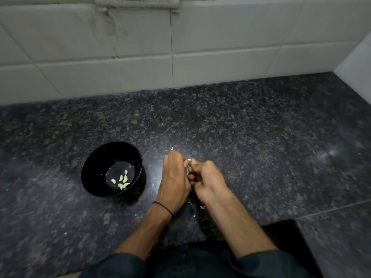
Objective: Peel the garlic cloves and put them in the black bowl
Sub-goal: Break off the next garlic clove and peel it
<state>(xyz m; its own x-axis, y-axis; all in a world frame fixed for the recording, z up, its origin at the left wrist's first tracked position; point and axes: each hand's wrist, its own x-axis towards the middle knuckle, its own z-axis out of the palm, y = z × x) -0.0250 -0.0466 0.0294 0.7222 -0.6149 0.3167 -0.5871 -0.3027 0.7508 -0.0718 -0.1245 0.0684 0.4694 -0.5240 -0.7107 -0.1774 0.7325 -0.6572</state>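
While both hands meet over the dark speckled stone tabletop [261, 137], left hand [174, 177] and right hand [208, 181] pinch a small pale garlic clove [189, 160], probably light, firm and slippery; peeled cloves [121, 180] lie in the round black bowl [94, 167] just left.

Pale peeled cloves [122, 180] lie inside the upright black bowl [96, 167].

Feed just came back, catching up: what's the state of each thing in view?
black bowl: upright on the countertop
peeled cloves: several, lying in the bowl
garlic clove: pinched between both hands, mostly hidden
left hand: fingers curled on the clove
right hand: fingers curled on the clove
skin scraps: loose on the countertop
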